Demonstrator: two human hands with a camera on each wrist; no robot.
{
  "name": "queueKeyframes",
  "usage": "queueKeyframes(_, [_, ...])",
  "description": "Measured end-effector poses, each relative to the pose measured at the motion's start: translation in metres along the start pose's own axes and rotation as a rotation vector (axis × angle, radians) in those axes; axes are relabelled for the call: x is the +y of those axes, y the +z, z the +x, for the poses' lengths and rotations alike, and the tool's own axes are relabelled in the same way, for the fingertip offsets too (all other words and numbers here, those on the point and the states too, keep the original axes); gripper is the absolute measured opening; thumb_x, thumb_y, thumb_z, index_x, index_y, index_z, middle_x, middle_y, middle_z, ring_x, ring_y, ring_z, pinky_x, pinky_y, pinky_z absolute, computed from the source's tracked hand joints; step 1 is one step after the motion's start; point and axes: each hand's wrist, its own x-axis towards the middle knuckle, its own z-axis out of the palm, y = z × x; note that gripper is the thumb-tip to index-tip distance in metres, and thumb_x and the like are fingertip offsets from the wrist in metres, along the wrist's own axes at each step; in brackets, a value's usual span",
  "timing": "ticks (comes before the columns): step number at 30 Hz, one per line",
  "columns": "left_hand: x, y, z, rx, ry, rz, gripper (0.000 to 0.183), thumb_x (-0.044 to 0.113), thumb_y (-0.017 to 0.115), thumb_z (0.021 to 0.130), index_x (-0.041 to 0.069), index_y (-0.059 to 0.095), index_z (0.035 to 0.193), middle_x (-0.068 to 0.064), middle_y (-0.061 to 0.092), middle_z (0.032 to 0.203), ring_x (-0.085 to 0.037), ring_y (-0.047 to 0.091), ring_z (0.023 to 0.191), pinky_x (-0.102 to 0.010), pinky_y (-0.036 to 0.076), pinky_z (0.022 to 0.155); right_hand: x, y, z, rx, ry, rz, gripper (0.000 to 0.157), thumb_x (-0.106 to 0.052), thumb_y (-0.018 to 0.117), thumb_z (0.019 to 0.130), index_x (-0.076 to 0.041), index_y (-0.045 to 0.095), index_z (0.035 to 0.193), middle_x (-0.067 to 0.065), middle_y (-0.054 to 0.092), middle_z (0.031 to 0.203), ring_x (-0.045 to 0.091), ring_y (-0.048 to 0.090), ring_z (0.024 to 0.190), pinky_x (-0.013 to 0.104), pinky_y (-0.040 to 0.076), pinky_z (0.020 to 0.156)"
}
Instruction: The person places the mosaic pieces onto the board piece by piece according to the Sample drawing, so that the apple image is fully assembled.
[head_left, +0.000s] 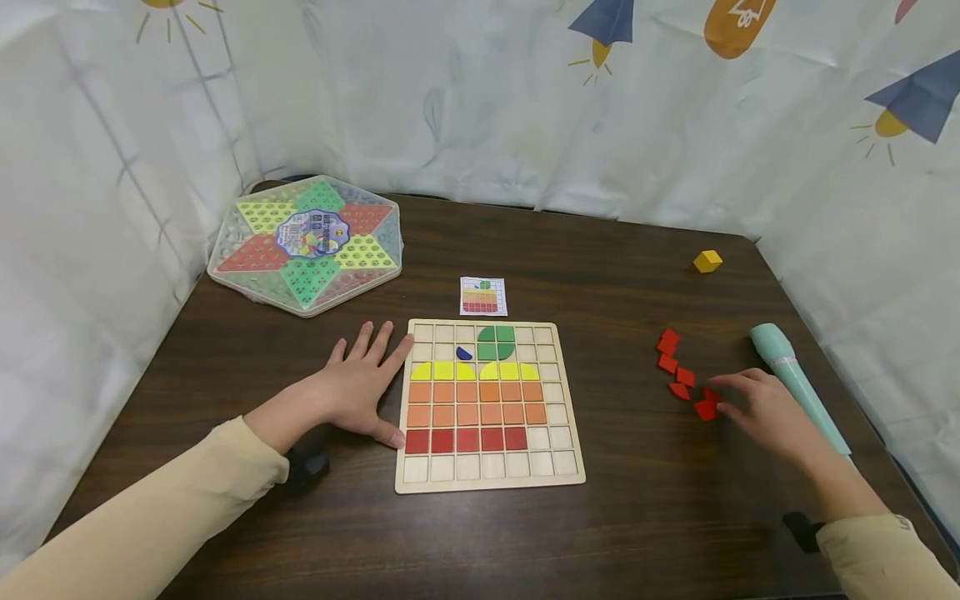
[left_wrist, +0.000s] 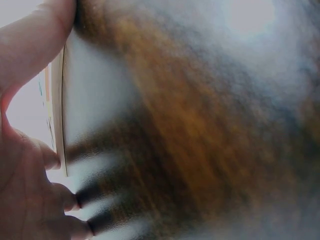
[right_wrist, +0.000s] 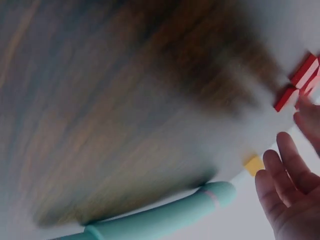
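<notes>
My left hand [head_left: 356,387] lies spread at the left edge of a wooden grid board [head_left: 491,468], its thumb and index fingertips against the rim. Tiles fill part of the board: green quarter pieces [head_left: 496,342], a small blue piece [head_left: 464,353], yellow pieces [head_left: 465,372], orange squares [head_left: 467,402] and a row of dark red squares [head_left: 467,440]. At the right, my right hand [head_left: 772,412] reaches over the near end of a loose group of red tiles [head_left: 667,363]. Its thumb and index finger stand apart around two red tiles [head_left: 705,409], and the right wrist view shows the other fingers extended.
A small printed pattern card [head_left: 483,297] lies behind the board. A hexagonal Chinese checkers box [head_left: 315,242] is at the back left. A mint-green microphone-like object [head_left: 798,387] lies beyond the right hand, and a yellow cube [head_left: 707,262] sits at the back right.
</notes>
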Motion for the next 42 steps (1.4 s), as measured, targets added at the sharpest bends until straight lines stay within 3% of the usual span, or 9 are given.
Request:
queueKeyframes(4, [0.0,0.0,0.001,0.001,0.001,0.0,0.137,0.068,0.083,0.07,0.004,0.006,0.165,-0.033,-0.002,0.168,-0.058,-0.005,0.154,-0.08,0.007,0.114,0.004,-0.001,0.0,-0.001,-0.05,-0.021,0.04,0.011,0.081,0.074,0.003,0.073,0.112,0.024,0.071,0.103,0.043,0.064,0.096,0.055,0.053,0.074])
queueKeyframes(12, [0.0,0.001,0.0,0.002,-0.002,-0.003,0.138,0.068,0.083,0.07,0.004,0.006,0.165,-0.033,-0.003,0.168,-0.057,-0.006,0.154,-0.08,0.006,0.114,0.006,0.001,-0.005,-0.024,-0.119,-0.019,0.041,0.006,0.088,0.068,-0.005,0.076,0.106,0.016,0.068,0.103,0.036,0.063,0.094,0.045,0.053,0.073])
queueKeyframes(22, [-0.001,0.002,0.001,0.008,-0.001,0.005,0.138,0.069,0.083,0.07,0.004,0.006,0.165,-0.033,-0.001,0.168,-0.058,-0.004,0.153,-0.08,0.008,0.114,0.0,0.003,-0.007,0.007,-0.097,0.002,0.029,-0.004,0.091,0.069,-0.007,0.077,0.095,0.023,0.065,0.106,0.041,0.061,0.097,0.056,0.05,0.076])
queueKeyframes(28, [-0.002,0.002,0.001,0.011,0.0,0.002,0.137,0.068,0.083,0.07,0.004,0.007,0.165,-0.033,-0.001,0.168,-0.058,-0.004,0.153,-0.08,0.007,0.114,-0.006,0.007,-0.008,0.034,-0.11,-0.001,0.026,-0.004,0.091,0.069,-0.008,0.075,0.089,0.021,0.065,0.106,0.039,0.061,0.096,0.053,0.048,0.078])
queueKeyframes(32, [-0.001,0.002,0.001,0.01,0.004,0.002,0.137,0.068,0.083,0.07,0.004,0.006,0.165,-0.033,-0.002,0.168,-0.058,-0.005,0.153,-0.08,0.007,0.114,-0.025,0.008,-0.006,0.048,-0.13,-0.005,0.026,-0.006,0.091,0.07,-0.009,0.074,0.09,0.016,0.065,0.107,0.035,0.06,0.097,0.05,0.048,0.08])
queueKeyframes(36, [-0.001,0.002,0.001,0.011,0.008,0.005,0.137,0.068,0.082,0.071,0.004,0.006,0.165,-0.033,-0.002,0.168,-0.058,-0.005,0.153,-0.08,0.007,0.114,-0.059,0.011,0.003,0.065,-0.203,0.011,0.028,-0.008,0.092,0.071,-0.011,0.073,0.091,0.012,0.065,0.11,0.032,0.061,0.101,0.05,0.05,0.084])
queueKeyframes(42, [-0.001,0.002,0.001,0.008,0.006,-0.001,0.137,0.068,0.083,0.071,0.004,0.006,0.165,-0.033,-0.002,0.168,-0.058,-0.005,0.153,-0.08,0.007,0.114,-0.12,0.016,0.023,-0.051,-0.252,0.066,0.024,-0.014,0.089,0.079,-0.016,0.072,0.096,0.008,0.063,0.119,0.027,0.061,0.109,0.048,0.055,0.091])
